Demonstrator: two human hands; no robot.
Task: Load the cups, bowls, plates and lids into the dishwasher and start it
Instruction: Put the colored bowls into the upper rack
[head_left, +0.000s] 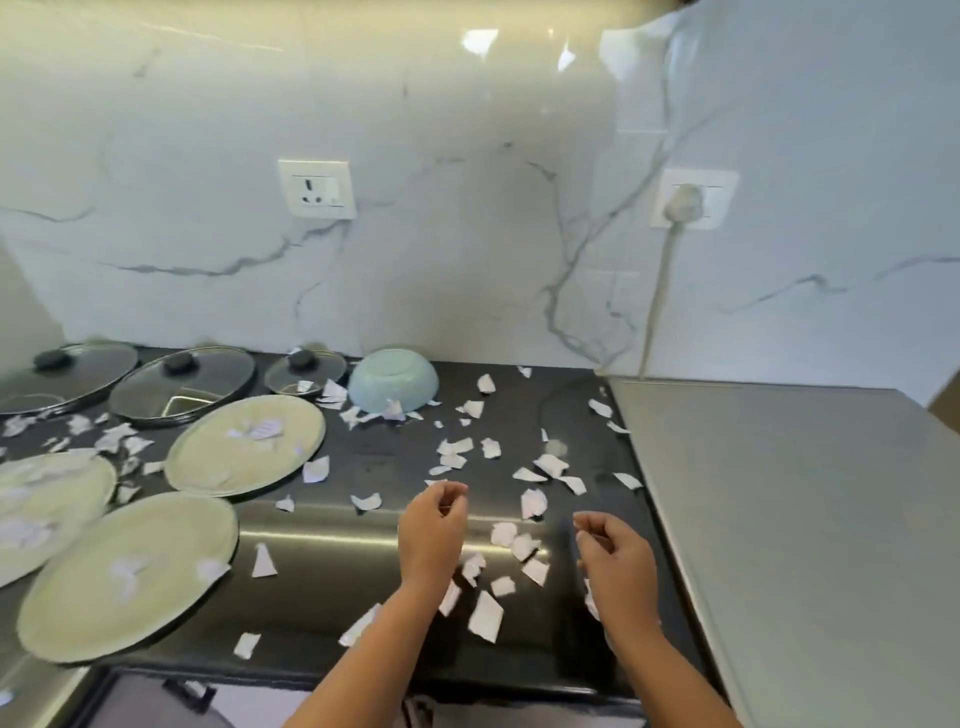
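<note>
Bowl (393, 382), light blue, sits upside down at the far side of the black counter (519, 410), its bottom facing up and tipped a little toward the near side. Left of it, three glass lids (182, 382) lie flat in a row with their knobs up. Three round plates (247, 444) lie face up nearer, on the left. Torn paper bits (485, 616) are all over the counter and plates. The left hand (434, 525) and right hand (613, 556) hang apart over the near counter, fingers loosely curled, holding nothing I can see. A grey top (779, 519) is on the right. The wall (467, 260) is white marble with two sockets (317, 188).
</note>
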